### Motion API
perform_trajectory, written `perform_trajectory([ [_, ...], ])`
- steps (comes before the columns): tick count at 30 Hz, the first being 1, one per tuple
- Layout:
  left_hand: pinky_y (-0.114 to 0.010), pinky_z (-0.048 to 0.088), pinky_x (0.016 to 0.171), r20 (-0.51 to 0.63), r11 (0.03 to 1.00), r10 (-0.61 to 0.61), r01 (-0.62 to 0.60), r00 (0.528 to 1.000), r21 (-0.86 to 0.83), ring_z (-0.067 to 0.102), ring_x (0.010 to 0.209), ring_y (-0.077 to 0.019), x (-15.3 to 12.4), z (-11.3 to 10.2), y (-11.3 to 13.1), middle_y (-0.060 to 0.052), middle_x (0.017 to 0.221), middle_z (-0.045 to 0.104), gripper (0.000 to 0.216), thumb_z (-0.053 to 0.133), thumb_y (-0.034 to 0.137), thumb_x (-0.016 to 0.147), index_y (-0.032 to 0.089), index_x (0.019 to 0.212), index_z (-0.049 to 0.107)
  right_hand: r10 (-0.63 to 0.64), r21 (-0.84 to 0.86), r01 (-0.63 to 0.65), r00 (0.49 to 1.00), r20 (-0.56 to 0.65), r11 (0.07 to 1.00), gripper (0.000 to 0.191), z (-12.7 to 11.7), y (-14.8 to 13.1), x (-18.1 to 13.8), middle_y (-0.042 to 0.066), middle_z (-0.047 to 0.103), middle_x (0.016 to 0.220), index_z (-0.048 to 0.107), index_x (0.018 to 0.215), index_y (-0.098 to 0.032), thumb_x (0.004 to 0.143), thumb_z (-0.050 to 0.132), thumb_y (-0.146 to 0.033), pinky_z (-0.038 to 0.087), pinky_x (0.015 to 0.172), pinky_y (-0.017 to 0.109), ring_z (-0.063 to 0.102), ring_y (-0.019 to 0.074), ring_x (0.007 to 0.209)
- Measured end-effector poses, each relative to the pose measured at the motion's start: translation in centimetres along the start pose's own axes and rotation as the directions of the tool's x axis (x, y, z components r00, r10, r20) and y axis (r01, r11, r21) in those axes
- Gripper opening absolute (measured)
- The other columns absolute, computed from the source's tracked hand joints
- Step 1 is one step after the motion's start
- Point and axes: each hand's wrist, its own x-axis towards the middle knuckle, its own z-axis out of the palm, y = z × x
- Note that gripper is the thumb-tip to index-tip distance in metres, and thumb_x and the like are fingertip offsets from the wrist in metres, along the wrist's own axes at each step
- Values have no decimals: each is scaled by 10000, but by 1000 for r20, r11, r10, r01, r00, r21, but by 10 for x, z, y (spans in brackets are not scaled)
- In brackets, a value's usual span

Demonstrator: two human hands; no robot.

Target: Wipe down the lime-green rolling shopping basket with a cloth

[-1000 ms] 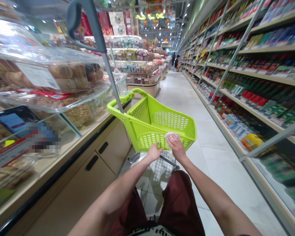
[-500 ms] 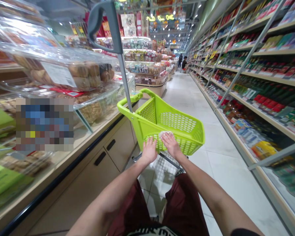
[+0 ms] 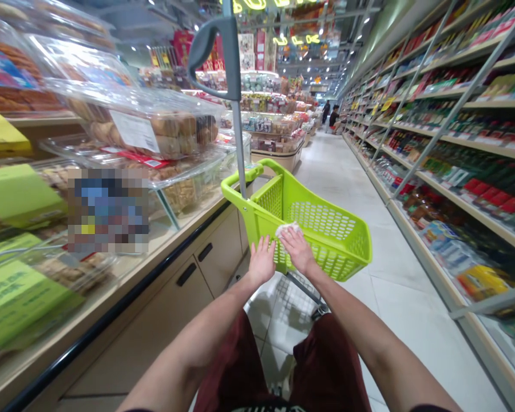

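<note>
Looks like mid-wipe on the lime-green shopping basket (image 3: 300,191) of a cart, judging by the wadded white cloth (image 3: 288,230) held against the near side wall, up by the rim. Pressing the cloth under the right hand (image 3: 297,247), fingers laid out long over it; can't tell if pinching it, thumb hidden. Resting the left hand (image 3: 262,260) just beside, fingers spread on the same wall, holding nothing visible, apparently bracing.

To find the basket: look just ahead of the knees, in the aisle, between the display table (image 3: 150,320) on the left and the tall shelving (image 3: 489,146) on the right, under the grey pull handle (image 3: 234,74).

Next move probably calls for steady pressure, sliding the cloth along the slotted wall toward the front end, with the left hand bracing against any roll or tilt.

Writing: can see a white printed label (image 3: 135,130) and a red label (image 3: 154,162) on clear food boxes, too small to read. Can pick out characters on the green packages (image 3: 23,297), not legible. Can't make out a word on the yellow neon sign (image 3: 298,40). No brand readable anywhere.
</note>
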Motion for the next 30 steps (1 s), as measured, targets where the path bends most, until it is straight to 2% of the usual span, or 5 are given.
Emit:
perform_trajectory([
  [6, -491, 99, 1053, -17, 1000, -6, 6, 1000, 28, 95, 1327, -271, -5, -1, -18, -125, 1443, 185, 644, 466, 171, 715, 123, 1334, 295, -43, 8, 42, 991, 126, 999, 351, 25, -14, -27, 100, 549, 1202, 587, 1102, -159, 805, 426, -68, 351, 977, 485, 377, 240, 1226],
  [14, -475, 49, 1065, -63, 994, -96, 98, 993, 37, 57, 1333, -262, 1, -19, -39, -112, 1452, 160, 665, 465, 180, 700, 130, 1337, 280, -35, 31, 38, 995, -98, 999, 411, -11, -28, 68, 63, 434, 1321, 513, 1201, -174, 835, 359, -69, 244, 1057, 453, 211, 192, 1310],
  [20, -478, 57, 1059, -23, 993, -107, 108, 994, 38, 26, 1336, -257, -7, -21, -54, -114, 1455, 144, 676, 456, 200, 706, 126, 1348, 260, -66, 33, 62, 991, 114, 998, 380, 25, -30, 34, 109, 538, 1214, 581, 1114, -168, 794, 420, -42, 308, 1014, 471, 366, 217, 1236],
  [23, -480, 69, 1058, -27, 990, -133, 134, 991, 43, 28, 1336, -251, -8, -20, -65, -114, 1458, 132, 682, 461, 191, 695, 119, 1344, 266, -104, 36, 100, 986, 134, 994, 390, 29, -40, 32, 101, 540, 1213, 575, 1126, -175, 792, 420, -45, 319, 1010, 469, 373, 223, 1231],
  [30, -497, 95, 1051, -93, 974, -212, 218, 973, 59, 41, 1336, -252, -6, -36, -79, -110, 1460, 118, 681, 422, 166, 706, 114, 1356, 225, -151, 68, 161, 979, -134, 985, 356, 3, -60, 128, 55, 447, 1312, 532, 1178, -193, 858, 390, -129, 239, 1061, 460, 216, 198, 1309],
])
